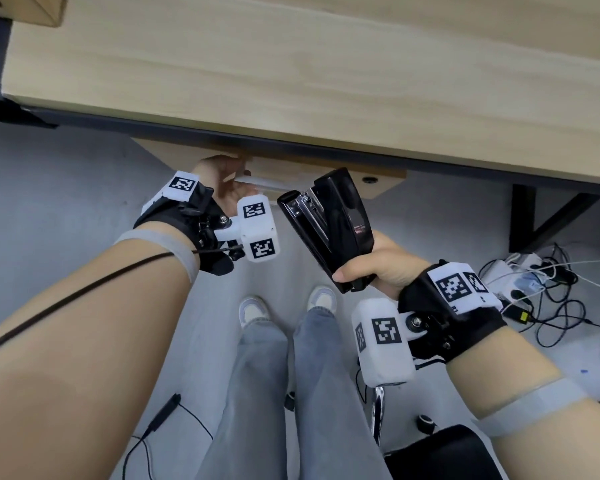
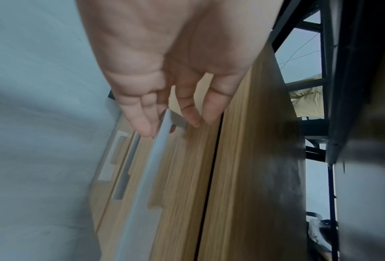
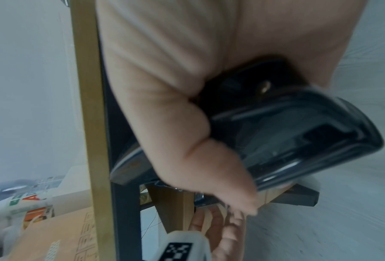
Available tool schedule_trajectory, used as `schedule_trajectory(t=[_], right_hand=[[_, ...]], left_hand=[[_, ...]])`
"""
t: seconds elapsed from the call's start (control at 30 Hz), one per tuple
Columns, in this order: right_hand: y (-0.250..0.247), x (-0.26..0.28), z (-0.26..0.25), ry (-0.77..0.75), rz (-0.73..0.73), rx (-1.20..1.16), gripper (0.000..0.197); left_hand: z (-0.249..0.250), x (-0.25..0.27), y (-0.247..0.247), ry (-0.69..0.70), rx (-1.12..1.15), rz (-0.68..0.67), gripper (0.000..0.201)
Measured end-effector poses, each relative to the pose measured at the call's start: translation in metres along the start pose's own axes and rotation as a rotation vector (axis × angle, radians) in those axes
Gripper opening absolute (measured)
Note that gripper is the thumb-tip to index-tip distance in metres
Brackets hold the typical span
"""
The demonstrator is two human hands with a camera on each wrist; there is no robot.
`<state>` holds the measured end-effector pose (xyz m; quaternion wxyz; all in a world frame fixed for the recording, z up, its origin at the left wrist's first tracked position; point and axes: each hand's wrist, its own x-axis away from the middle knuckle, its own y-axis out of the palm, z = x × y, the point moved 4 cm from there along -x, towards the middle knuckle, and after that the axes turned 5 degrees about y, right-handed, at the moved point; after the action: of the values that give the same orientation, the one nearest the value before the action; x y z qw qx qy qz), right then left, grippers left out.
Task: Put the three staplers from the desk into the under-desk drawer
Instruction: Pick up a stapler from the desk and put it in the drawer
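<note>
My right hand (image 1: 371,268) grips a black stapler (image 1: 329,223) by its rear end, held in the air just below the desk edge, nose pointing up toward the drawer. The right wrist view shows the stapler (image 3: 298,132) wrapped in that hand (image 3: 187,123). My left hand (image 1: 222,181) reaches under the wooden desk (image 1: 291,64) to the drawer front (image 1: 291,171). Its fingers (image 2: 140,121) lie nearly straight on both sides of the silver handle bar (image 2: 146,167), touching it. The drawer looks closed. No other stapler is in view.
A cardboard box (image 1: 32,8) sits on the desk's far left corner. A black desk leg (image 1: 534,216) stands at the right, with a power strip and tangled cables (image 1: 534,282) on the floor. A black chair (image 1: 444,455) is at lower right, my feet (image 1: 253,310) below.
</note>
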<state>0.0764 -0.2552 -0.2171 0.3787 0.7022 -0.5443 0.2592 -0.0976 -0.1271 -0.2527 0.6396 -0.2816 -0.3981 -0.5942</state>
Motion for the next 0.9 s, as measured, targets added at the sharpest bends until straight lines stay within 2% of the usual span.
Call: schedule_trajectory(t=[0.13, 0.2, 0.27, 0.4, 0.5, 0.6, 0.63, 0.7, 0.8, 0.9], right_hand=[[0.01, 0.001, -0.014, -0.034, -0.042, 0.011, 0.029], [0.016, -0.001, -0.022, -0.05, -0.053, 0.027, 0.029], [0.022, -0.005, -0.026, -0.048, -0.049, 0.038, 0.031], [0.036, -0.013, -0.03, -0.008, -0.068, 0.085, 0.033], [0.048, -0.019, -0.033, 0.029, -0.078, 0.106, 0.035], [0.059, -0.028, -0.032, 0.05, -0.059, 0.095, 0.034], [0.064, -0.031, -0.032, 0.06, -0.061, 0.102, 0.034], [0.073, -0.038, -0.029, 0.096, -0.056, 0.109, 0.033], [0.082, -0.052, -0.025, 0.109, 0.03, 0.118, 0.028], [0.09, -0.071, -0.024, 0.085, 0.129, 0.14, 0.042]], left_hand=[[-0.014, 0.012, -0.019, -0.056, 0.105, -0.023, 0.016], [-0.033, 0.015, -0.036, -0.096, 0.245, -0.021, 0.024], [-0.057, 0.019, -0.055, -0.143, 0.276, 0.0, 0.029], [-0.083, 0.031, -0.095, -0.217, 0.256, 0.182, 0.046], [-0.073, 0.036, -0.131, -0.169, 0.191, 0.351, 0.055], [-0.058, 0.038, -0.163, -0.112, 0.19, 0.453, 0.061], [-0.054, 0.037, -0.172, -0.11, 0.157, 0.474, 0.062], [-0.047, 0.033, -0.182, -0.108, -0.09, 0.497, 0.054], [-0.047, 0.02, -0.181, -0.077, -0.422, 0.385, 0.046], [-0.053, 0.013, -0.182, -0.093, -0.5, 0.338, 0.034]])
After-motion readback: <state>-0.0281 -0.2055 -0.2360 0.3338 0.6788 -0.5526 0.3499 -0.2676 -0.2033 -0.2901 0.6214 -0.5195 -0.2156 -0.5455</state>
